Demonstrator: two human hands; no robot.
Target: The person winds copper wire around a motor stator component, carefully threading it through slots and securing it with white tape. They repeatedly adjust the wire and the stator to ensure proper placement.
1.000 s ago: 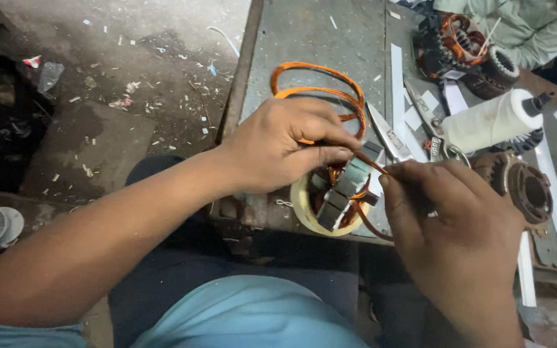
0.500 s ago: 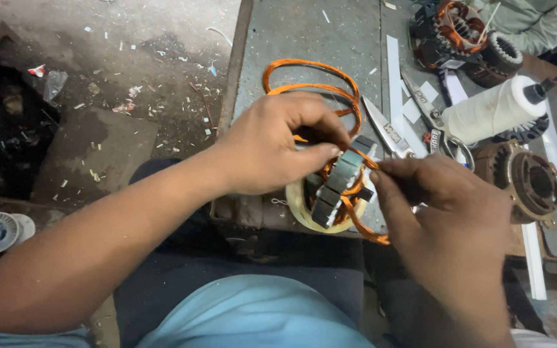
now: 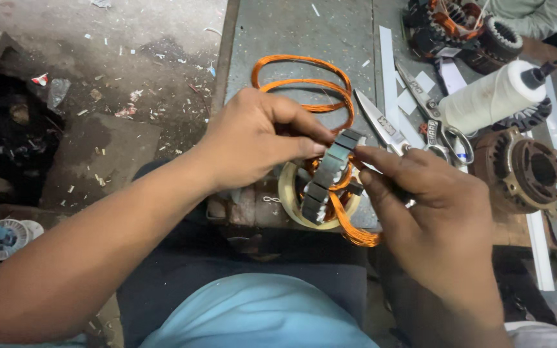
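Note:
My left hand [image 3: 259, 145] grips the top of a small grey motor stator [image 3: 330, 174] held on edge near the bench's front edge. Orange copper wire coils [image 3: 304, 84] loop out behind it, and another bundle [image 3: 356, 229] hangs below. My right hand [image 3: 430, 212] pinches the stator's upper right side, fingertips touching the left thumb; what its fingers hold is hidden. A roll of pale tape [image 3: 291, 200] lies under the stator.
On the grey bench [image 3: 291, 32] lie scissors [image 3: 388, 125], white paper strips [image 3: 388, 58], a spool of white thread [image 3: 491, 96], a brown motor housing [image 3: 527, 171] and wound stators [image 3: 452, 26]. Another person's sleeve [image 3: 536, 16] shows at top right. The littered floor [image 3: 98, 77] lies left.
Both hands have stayed on the stator. The right hand's fingers have moved up to the stator's top, closer to the left thumb.

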